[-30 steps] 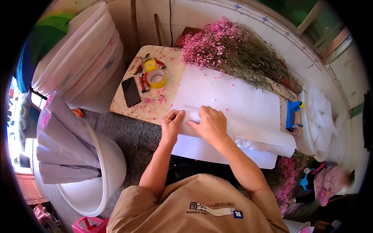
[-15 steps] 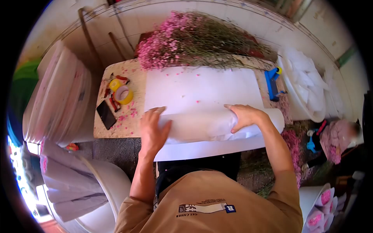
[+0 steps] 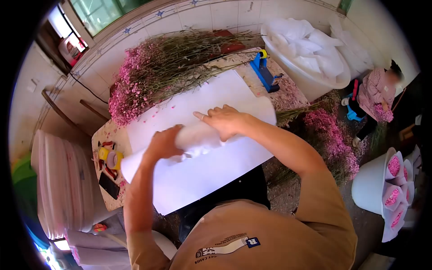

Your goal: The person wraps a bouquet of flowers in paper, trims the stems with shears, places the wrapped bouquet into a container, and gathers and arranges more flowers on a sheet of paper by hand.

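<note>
A roll of white wrapping paper [image 3: 198, 136] lies across the table, with a loose sheet [image 3: 211, 173] hanging past the front edge. My left hand [image 3: 165, 142] is closed around the left part of the roll, its fingertips partly hidden. On the right part, my right hand [image 3: 222, 120] grips the roll with curled fingers; a ring shows on one of them. Crumpled paper shows between the hands. Behind the roll, more white paper [image 3: 180, 110] lies flat, dotted with pink petals.
Pink flowers with long stems [image 3: 153, 67] lie along the table's back. A blue tape dispenser [image 3: 265, 72] stands right; tape rolls [image 3: 111, 158] and a phone [image 3: 109, 186] lie left. A white tub [image 3: 324, 83] holds wrapping. Another person [image 3: 378, 90] sits right, near wrapped bouquets [image 3: 393, 193].
The view has turned, so the table appears slanted. My hands have come closer together and closed on the roll; earlier their fingers were spread over it.
</note>
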Demonstrator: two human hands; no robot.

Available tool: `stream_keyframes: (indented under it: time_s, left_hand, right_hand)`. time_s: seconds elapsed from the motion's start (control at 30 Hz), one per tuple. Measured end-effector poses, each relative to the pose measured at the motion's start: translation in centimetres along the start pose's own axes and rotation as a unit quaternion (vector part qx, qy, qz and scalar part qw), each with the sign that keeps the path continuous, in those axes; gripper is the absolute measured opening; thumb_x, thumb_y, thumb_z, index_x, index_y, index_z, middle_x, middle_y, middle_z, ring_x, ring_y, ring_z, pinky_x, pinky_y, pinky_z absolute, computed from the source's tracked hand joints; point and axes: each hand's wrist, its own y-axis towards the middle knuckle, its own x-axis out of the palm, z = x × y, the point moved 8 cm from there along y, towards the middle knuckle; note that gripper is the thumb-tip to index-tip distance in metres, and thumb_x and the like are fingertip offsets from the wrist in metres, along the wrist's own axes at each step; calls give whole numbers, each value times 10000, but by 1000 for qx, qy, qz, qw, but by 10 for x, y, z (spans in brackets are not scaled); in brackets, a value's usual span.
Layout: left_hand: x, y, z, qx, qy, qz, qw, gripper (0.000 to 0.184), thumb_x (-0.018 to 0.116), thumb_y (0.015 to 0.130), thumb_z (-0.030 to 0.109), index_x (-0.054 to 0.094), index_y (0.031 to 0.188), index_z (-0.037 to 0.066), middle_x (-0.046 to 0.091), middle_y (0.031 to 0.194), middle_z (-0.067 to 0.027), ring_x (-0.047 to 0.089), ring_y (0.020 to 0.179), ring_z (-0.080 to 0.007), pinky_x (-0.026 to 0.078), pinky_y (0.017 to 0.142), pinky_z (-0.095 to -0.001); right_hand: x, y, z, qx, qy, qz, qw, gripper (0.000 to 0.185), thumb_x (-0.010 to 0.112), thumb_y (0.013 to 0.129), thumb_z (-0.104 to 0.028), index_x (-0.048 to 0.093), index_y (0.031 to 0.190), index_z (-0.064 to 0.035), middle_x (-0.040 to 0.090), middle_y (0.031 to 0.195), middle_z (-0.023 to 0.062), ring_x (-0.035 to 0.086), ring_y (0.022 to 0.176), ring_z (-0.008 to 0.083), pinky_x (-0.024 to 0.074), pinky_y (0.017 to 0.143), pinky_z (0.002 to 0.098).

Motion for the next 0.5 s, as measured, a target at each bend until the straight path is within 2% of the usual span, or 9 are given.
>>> stream_keyframes:
  time_s: [0.07, 0.1, 0.17, 0.2, 0.27, 0.33, 0.4, 0.43, 0.5]
  left_hand:
    - [-6, -4, -48, -25, -6, 12, 1000, 872, 902, 597, 274, 560, 1393, 171, 726, 1212, -105, 689, 1130, -294, 500, 993, -447]
    - [-4, -7, -61, -21, -5, 27, 999, 877, 899, 597, 254, 556, 1399, 167, 720, 1213, -109, 682, 1136, -300, 494, 1003, -459]
    - [0, -3, -74, -23, -2, 45, 999, 882, 897, 597, 233, 552, 1406, 163, 715, 1213, -114, 676, 1143, -307, 489, 1012, -471]
    - [5, 2, -72, -25, 47, 51, 997, 878, 889, 603, 239, 552, 1408, 150, 712, 1196, -119, 669, 1139, -326, 489, 1015, -473]
    - [16, 11, -57, -30, 95, 52, 994, 874, 882, 610, 245, 551, 1411, 136, 709, 1179, -124, 663, 1135, -346, 489, 1018, -476]
    - [13, 33, -11, 55, 62, 111, 990, 763, 858, 639, 263, 583, 1328, 84, 712, 1122, -129, 671, 1070, -387, 512, 980, -470]
    - [26, 60, 25, 4, 58, 70, 996, 630, 835, 668, 284, 610, 1214, 62, 711, 1100, -139, 686, 1032, -383, 536, 935, -463]
    - [29, 66, 36, -7, 94, 74, 993, 513, 831, 705, 243, 617, 1135, 61, 711, 1056, -137, 700, 984, -355, 549, 885, -466]
    - [32, 58, 42, 6, 90, 98, 991, 477, 826, 720, 213, 622, 1123, 60, 709, 1038, -133, 703, 973, -340, 550, 874, -457]
  right_hand:
    - [3, 6, 24, 55, -31, -38, 997, 1212, 878, 658, -218, 177, 1641, -106, 559, 1356, 232, 556, 1267, 376, 448, 1029, 561]
    - [0, 2, 33, 56, -28, -29, 998, 1127, 861, 664, -192, 259, 1608, -59, 592, 1302, 229, 590, 1222, 366, 491, 997, 511]
    - [7, 3, 48, 41, -22, -22, 999, 1050, 847, 672, -172, 319, 1568, -30, 612, 1268, 227, 611, 1186, 366, 510, 967, 487]
    - [11, 5, 51, 31, -14, -21, 999, 975, 833, 679, -152, 378, 1528, -2, 632, 1234, 224, 632, 1151, 366, 530, 938, 463]
    - [14, 10, 51, 25, -16, -27, 999, 890, 815, 689, -129, 427, 1476, 17, 647, 1201, 222, 649, 1120, 367, 541, 911, 450]
    - [17, 10, 51, 23, -25, -31, 999, 806, 798, 699, -106, 475, 1424, 35, 662, 1168, 220, 665, 1089, 368, 552, 884, 437]
    - [17, 4, 50, 10, -31, 17, 999, 818, 831, 702, -111, 478, 1430, 4, 670, 1168, 191, 662, 1096, 367, 539, 901, 453]
    - [11, -4, 53, 15, -33, 16, 999, 818, 831, 702, -111, 478, 1430, 4, 670, 1168, 191, 662, 1096, 367, 539, 901, 453]
    - [5, -24, 62, 42, -18, 24, 999, 601, 759, 767, -94, 545, 1321, 4, 681, 1123, 198, 673, 1071, 364, 553, 863, 466]
